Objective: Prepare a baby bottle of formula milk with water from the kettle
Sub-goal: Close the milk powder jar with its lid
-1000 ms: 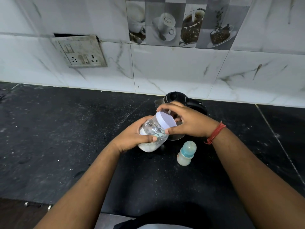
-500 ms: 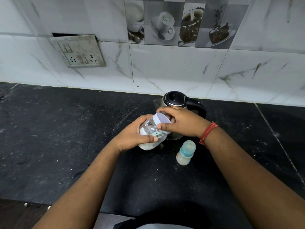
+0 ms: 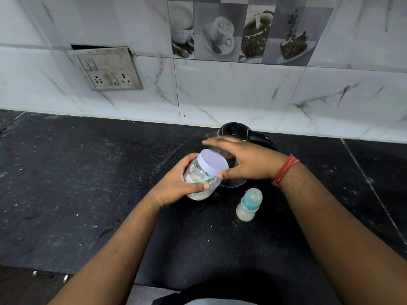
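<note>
Formula jar held tilted over the counter, lid on, baby bottle waiting beside it.

The jar of formula (image 3: 203,176) is just in front of the kettle (image 3: 236,134), in the air and leaning, so its white lid (image 3: 212,161) faces the right hand. The left hand (image 3: 178,183) curls around the jar body, probably to keep it from turning. The right hand (image 3: 246,161) has its fingers spread at the lid, thumb touching the rim. The baby bottle (image 3: 248,204) stands capped, near the kettle's front right, on the black counter (image 3: 77,183).

Dim, wide-angle warp, perhaps motion-blurred fingers (image 3: 211,143)
</note>
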`<state>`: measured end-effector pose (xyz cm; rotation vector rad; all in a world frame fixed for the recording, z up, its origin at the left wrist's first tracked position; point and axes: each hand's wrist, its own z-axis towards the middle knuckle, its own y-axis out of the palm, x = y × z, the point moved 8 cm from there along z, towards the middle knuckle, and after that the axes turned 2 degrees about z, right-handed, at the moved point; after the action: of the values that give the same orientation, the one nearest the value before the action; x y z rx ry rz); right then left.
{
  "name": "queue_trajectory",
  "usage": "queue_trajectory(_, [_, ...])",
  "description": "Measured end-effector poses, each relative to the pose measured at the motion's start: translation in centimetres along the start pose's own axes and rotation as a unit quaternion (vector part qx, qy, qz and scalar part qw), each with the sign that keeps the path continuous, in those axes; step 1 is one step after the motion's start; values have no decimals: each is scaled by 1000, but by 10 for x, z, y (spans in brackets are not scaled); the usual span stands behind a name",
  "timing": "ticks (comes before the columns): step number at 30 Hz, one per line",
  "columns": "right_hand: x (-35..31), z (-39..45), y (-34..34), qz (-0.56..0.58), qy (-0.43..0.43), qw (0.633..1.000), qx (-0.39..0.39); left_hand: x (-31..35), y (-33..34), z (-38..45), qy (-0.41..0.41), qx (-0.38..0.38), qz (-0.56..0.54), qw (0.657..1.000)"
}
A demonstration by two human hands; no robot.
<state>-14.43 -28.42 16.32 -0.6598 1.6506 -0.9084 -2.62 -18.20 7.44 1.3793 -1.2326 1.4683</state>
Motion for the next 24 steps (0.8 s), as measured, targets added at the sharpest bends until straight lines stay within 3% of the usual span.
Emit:
queue_trajectory(2, [-3,1,5,-12,-14,1000,-14,1,2,0,2,-2,8,1000])
queue_trajectory(7, [3,4,6,-42,107,992,58,5,4,1,16,3,39,999])
queue_trajectory(11, [0,-1,-3,-129,128,980,79,5,3,-1,22,11,40,999])
queue_trajectory(13, [3,-4,-13,-152,122,977,80,6,2,-2,23,16,31,999])
queue_trajectory(17, [-3,-7,-6,-53,37,998,-6,6,4,0,21,11,25,999])
queue_trajectory(19, [-6,-5,0,-42,14,999,-13,7,6,0,22,4,29,999])
queue_trajectory(24, [-4,-2,6,-83,109,986,95,11,9,0,29,9,47,998])
